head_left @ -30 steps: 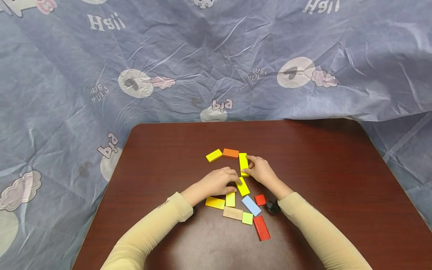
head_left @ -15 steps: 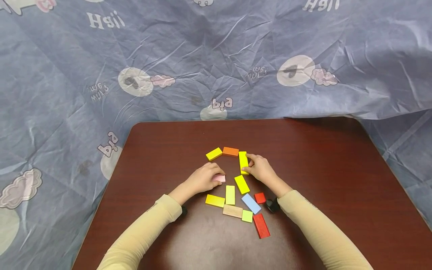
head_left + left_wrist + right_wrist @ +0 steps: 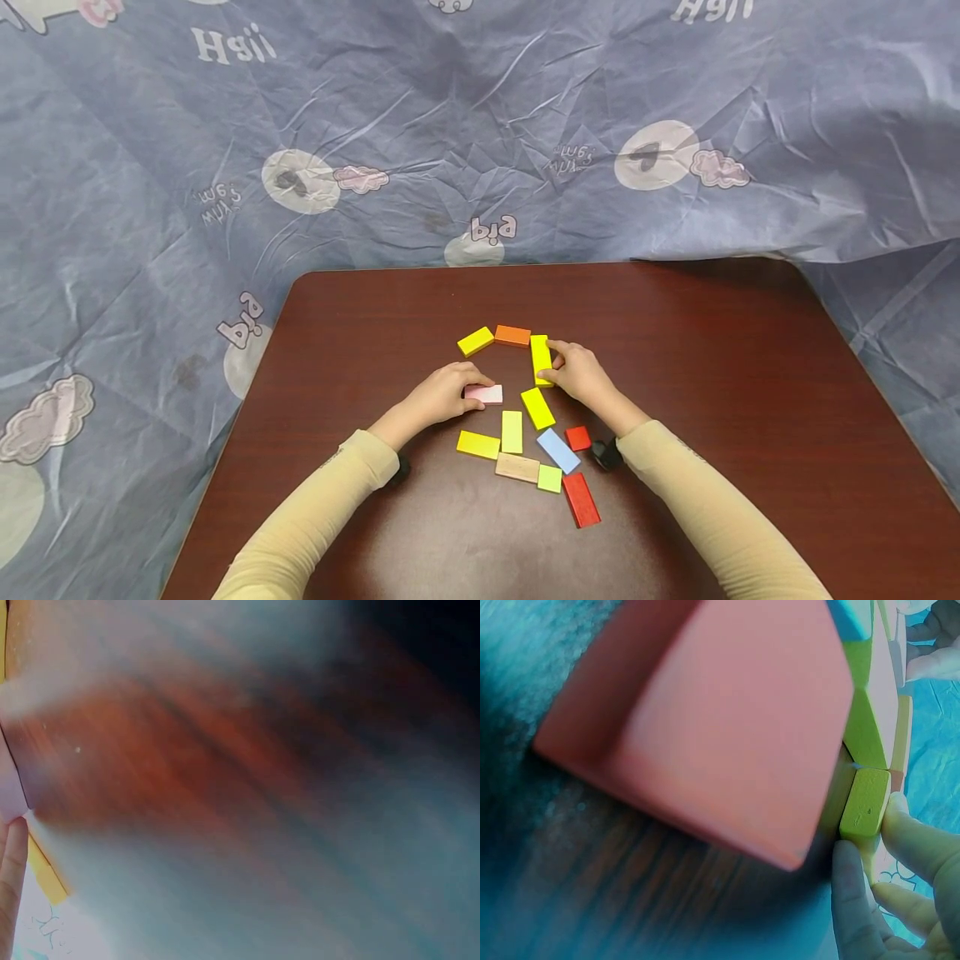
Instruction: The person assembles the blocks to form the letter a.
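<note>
Flat coloured wooden blocks lie on a dark brown table (image 3: pixel 712 375). My left hand (image 3: pixel 442 393) pinches a pink block (image 3: pixel 485 393) that lies flat on the table. My right hand (image 3: pixel 577 372) holds a yellow block (image 3: pixel 540 358) by its long side; in the right wrist view its fingertips (image 3: pixel 859 900) press that yellow block (image 3: pixel 866 801). An orange block (image 3: pixel 513 336) and another yellow block (image 3: pixel 476 341) continue a row to the left. The left wrist view is blurred, with only a fingertip (image 3: pixel 9 885) showing.
Nearer me lie several more blocks: yellow (image 3: pixel 537 408), lime (image 3: pixel 512 432), yellow (image 3: pixel 478 444), natural wood (image 3: pixel 517 467), light blue (image 3: pixel 558 451) and red (image 3: pixel 581 499). A crumpled blue printed cloth (image 3: pixel 450 125) hangs behind the table and round its edges.
My left hand drew back leftward from the diagonal yellow block, now holding the pink block on the table left of it. The right hand stayed on its yellow block.
</note>
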`<state>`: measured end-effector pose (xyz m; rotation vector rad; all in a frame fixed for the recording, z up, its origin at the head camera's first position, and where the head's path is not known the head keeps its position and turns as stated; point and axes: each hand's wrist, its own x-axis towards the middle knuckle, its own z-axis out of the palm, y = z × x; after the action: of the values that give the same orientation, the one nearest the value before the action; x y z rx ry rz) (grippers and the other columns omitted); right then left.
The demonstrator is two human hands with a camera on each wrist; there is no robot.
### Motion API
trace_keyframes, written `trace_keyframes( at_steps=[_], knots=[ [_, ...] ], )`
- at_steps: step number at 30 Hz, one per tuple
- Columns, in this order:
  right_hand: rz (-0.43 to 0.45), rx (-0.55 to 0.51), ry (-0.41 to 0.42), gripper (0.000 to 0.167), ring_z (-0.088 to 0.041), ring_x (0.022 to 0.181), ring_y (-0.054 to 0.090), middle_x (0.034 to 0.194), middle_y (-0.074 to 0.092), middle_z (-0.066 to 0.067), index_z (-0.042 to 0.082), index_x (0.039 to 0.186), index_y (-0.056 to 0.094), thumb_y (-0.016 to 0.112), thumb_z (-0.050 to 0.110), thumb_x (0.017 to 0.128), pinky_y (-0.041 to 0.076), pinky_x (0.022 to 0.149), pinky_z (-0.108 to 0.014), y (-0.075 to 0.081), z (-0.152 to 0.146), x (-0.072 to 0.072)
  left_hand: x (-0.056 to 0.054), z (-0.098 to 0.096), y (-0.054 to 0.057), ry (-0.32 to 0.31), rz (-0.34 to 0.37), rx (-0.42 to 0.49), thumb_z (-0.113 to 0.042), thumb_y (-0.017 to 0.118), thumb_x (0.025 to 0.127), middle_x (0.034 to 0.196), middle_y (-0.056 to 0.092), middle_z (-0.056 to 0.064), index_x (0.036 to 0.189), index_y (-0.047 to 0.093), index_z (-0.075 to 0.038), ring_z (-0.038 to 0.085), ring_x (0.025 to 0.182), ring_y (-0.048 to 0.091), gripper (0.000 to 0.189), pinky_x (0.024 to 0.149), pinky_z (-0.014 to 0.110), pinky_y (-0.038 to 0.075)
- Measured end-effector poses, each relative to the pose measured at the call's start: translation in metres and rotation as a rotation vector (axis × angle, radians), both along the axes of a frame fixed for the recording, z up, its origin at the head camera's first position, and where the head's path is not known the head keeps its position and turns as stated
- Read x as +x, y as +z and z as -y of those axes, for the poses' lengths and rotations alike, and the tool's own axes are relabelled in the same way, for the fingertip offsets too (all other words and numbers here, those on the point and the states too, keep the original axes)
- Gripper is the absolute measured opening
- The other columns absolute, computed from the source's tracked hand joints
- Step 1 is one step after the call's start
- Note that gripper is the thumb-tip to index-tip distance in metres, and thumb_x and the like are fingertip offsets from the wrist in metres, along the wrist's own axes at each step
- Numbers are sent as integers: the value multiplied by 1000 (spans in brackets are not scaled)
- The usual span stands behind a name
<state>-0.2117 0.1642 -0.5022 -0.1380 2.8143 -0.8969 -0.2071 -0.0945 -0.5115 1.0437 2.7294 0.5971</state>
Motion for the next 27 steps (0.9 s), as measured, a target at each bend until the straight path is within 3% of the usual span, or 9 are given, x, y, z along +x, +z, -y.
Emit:
trace_keyframes(
  at_steps=[19,27],
  knots=[
    [3,3,-8,66,-21,77,53,89,62,-11,0,142,49,76,22,87,44,65,-27,-4,-2,0,-4,-17,5,-22,25,-40,-22,78,86,109,68,-1,118,71,-16,13,92,58,34,87,29,51],
    [-3,-8,-5,65,-22,78,54,88,62,-11,-1,142,49,77,20,87,44,64,-27,-2,-3,-1,-1,-14,12,-2,52,-76,-21,81,82,98,65,0,110,69,-16,13,80,53,30,76,28,47]
  ],
)
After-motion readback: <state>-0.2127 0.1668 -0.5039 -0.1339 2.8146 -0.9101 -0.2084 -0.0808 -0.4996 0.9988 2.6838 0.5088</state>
